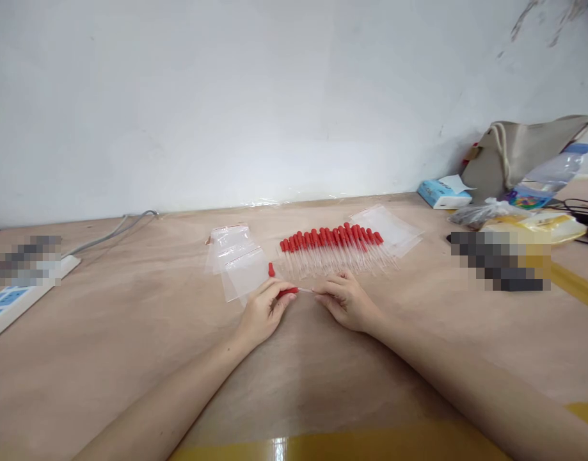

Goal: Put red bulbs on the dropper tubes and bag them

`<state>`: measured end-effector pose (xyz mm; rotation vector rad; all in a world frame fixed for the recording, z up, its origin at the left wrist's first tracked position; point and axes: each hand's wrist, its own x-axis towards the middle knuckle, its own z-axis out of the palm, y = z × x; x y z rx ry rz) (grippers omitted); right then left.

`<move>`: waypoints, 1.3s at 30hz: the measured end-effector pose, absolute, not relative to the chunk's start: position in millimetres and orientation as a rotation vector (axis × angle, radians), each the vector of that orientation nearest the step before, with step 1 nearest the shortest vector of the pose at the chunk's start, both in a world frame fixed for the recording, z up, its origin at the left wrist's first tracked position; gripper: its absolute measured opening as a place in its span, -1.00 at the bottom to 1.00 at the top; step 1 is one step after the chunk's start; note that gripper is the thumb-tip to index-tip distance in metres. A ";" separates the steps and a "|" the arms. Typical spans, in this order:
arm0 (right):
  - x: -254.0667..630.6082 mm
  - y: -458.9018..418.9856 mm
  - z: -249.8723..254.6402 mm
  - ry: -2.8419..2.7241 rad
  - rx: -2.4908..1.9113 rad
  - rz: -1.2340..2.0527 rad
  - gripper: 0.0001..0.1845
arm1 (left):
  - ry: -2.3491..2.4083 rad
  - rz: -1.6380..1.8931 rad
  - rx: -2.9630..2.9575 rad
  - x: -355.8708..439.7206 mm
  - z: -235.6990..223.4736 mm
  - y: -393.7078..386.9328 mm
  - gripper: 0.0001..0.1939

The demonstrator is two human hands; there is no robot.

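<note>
Near the middle of the table, my left hand (265, 310) is closed on the red rubber bulb (288, 291) of a dropper. My right hand (346, 302) pinches that dropper's thin clear tube (306, 291) from the other side. Bulb and tube meet between the hands; how far one sits in the other is too small to tell. Just beyond my left fingers lies a loose red bulb (271, 269). Behind my hands, many red-bulbed droppers (327, 238) lie side by side in a row, their clear tubes towards me.
Clear zip bags (243, 259) lie left of the row, with more bags (387, 227) behind its right end. A power strip (29, 298) is at far left. At right are a tissue pack (442, 193), a beige bag (528, 153) and a dark blurred-out object (495, 262).
</note>
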<state>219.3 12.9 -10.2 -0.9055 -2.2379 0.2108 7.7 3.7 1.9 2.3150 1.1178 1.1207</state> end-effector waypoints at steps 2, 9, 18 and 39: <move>219.4 14.1 -9.7 -2.251 -0.875 0.207 -0.81 | 1.094 1.130 2.306 7.6 1.8 3.7 -0.87; 221.0 19.2 -9.7 -2.296 -0.843 0.101 -0.79 | 1.021 1.068 2.343 6.1 1.1 3.5 -0.87; 216.2 14.6 -7.3 -2.312 -0.908 -0.073 -0.75 | 1.034 0.957 2.475 6.0 0.4 5.0 -0.87; 216.9 21.6 3.4 -2.149 -1.233 -0.079 -0.78 | 1.370 1.055 2.553 -16.9 1.8 34.9 -0.72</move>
